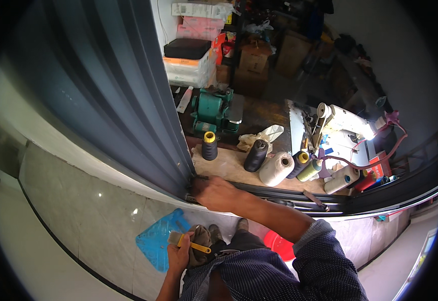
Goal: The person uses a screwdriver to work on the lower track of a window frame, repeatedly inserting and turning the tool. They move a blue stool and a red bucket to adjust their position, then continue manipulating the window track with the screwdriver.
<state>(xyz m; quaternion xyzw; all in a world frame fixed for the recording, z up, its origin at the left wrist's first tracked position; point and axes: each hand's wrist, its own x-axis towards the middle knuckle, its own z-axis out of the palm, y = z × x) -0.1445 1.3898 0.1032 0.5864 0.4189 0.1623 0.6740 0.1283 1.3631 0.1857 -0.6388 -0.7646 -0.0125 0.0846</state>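
My left hand [180, 253] grips a paintbrush [197, 246] with a yellow handle and pale bristles, low in front of me, beside a crumpled brownish cloth [199, 258]. My right hand [211, 193] reaches to the sill track [314, 205] at the foot of the dark grey ribbed panel [103, 85]. Its fingers are bent at the track's left end, and what they hold, if anything, is hidden. Just behind it, thread cones stand on a wooden board [234, 165]: black with a yellow top [209, 150], plain black [254, 158], white [274, 170] and others.
A white sewing machine [349, 123] with a lit lamp is at the right, a green machine [211, 108] mid-back, with stacked packages [189, 70] and boxes behind. Below the sill lie a blue plastic piece [156, 241] and a red bucket [279, 246], near my feet [241, 226].
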